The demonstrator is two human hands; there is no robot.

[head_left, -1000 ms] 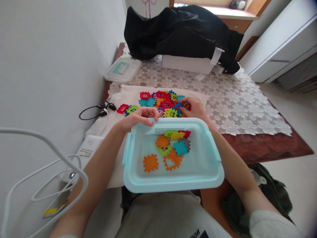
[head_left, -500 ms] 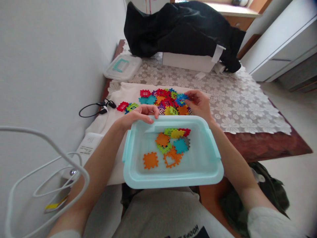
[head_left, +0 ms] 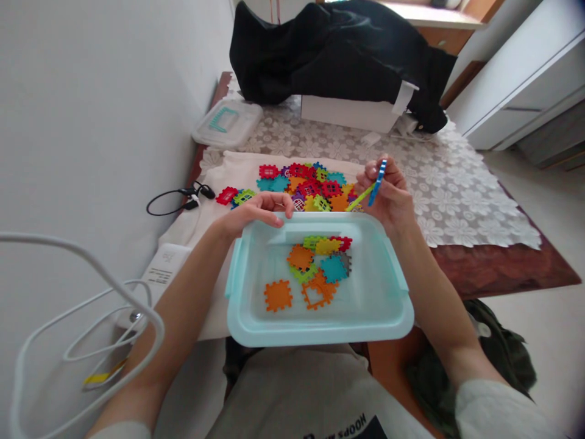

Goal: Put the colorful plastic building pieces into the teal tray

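Note:
A light-blue plastic tub [head_left: 320,339] stands close to my body with several toothed plastic tiles in it, among them an orange tile [head_left: 278,296] and a teal tile [head_left: 333,268]. My left hand [head_left: 265,209] is closed on the tub's far-left rim, thumb on the inner side. Above the far-right rim, my right hand [head_left: 388,189] pinches a blue building tile [head_left: 377,183], seen edge-on. A yellow-green tile [head_left: 361,199] slants down from it; whether the two are joined I cannot tell. Behind the tub lies a pile of colourful tiles [head_left: 308,186] on a pale cloth.
A clear lid [head_left: 227,124] lies at the back left by the wall. Black earphones [head_left: 183,196] and a white cable [head_left: 91,247] are on the left. A black cover [head_left: 338,55] drapes over a white box [head_left: 347,114] at the back. Lace cloth [head_left: 461,195] covers the table's right.
My right hand has lifted from the pile toward the right, bringing the blue tile up with a yellow-green one. My left hand and the tub have stayed in place.

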